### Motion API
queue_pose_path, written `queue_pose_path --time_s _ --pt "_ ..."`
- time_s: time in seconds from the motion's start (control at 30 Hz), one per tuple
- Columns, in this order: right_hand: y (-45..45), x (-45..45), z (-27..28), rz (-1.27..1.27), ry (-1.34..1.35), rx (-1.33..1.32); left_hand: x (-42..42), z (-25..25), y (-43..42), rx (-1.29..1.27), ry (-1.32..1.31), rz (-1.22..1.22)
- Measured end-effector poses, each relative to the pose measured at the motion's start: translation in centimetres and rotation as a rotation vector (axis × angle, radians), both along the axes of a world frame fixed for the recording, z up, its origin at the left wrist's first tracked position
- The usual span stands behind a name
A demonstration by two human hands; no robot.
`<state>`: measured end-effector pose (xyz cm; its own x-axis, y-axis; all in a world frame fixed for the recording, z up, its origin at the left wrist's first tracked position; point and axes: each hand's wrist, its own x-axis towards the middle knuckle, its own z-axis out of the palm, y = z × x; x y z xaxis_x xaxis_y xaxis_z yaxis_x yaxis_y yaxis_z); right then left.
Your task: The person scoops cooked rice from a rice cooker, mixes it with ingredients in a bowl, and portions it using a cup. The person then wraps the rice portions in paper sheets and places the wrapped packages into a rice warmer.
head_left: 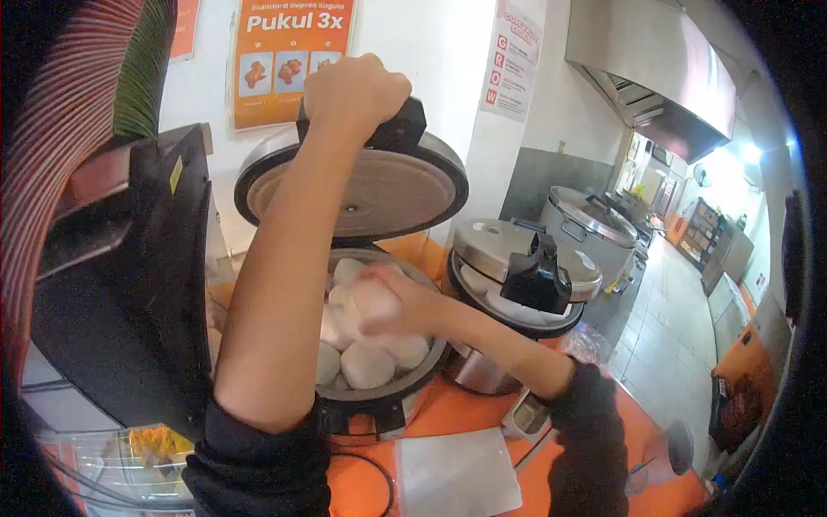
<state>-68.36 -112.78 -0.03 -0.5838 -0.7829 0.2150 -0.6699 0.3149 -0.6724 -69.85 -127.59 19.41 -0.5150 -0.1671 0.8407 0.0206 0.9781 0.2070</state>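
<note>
Up high, my left hand point(357, 90) is closed around the black handle point(405, 129) of a rice cooker lid point(396, 194), which stands raised on its hinge. Below it, the rice cooker point(435, 353) is full of round white portions point(369, 366) that look like wrapped rice. My right hand point(409, 303) reaches in over the pile, its fingers curled around one white rice portion point(376, 302) near the top. My left forearm hides part of the lid and the left side of the pot.
Beside it on the orange counter point(491, 418) stands a second cooker point(534, 267), its lid partly lifted over white contents. A large metal pot point(594, 220) is behind. A plastic sheet point(457, 474) lies in front, a clear box of yellow food point(159, 448) at lower left, a black machine point(129, 284) above.
</note>
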Motion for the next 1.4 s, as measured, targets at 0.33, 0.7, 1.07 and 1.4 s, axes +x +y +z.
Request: queue_pose_path --time_s 0.33,0.7,1.07,1.4 --pt "-8.8 -11.7 -2.1 0.001 0.284 0.04 0.2 0.2 0.0 0.025 -0.034 -0.018" --pt "11.6 6.4 -4.8 0.351 -0.245 0.158 -1.9 0.4 -1.2 0.075 -0.128 -0.017" --pt "14.7 19.0 -36.4 -0.404 0.046 0.824 -1.0 0.1 -0.5 -0.075 -0.017 0.098" --pt "5.1 7.4 -0.7 0.24 0.039 0.374 0.3 0.1 0.1 0.036 -0.031 -0.005"
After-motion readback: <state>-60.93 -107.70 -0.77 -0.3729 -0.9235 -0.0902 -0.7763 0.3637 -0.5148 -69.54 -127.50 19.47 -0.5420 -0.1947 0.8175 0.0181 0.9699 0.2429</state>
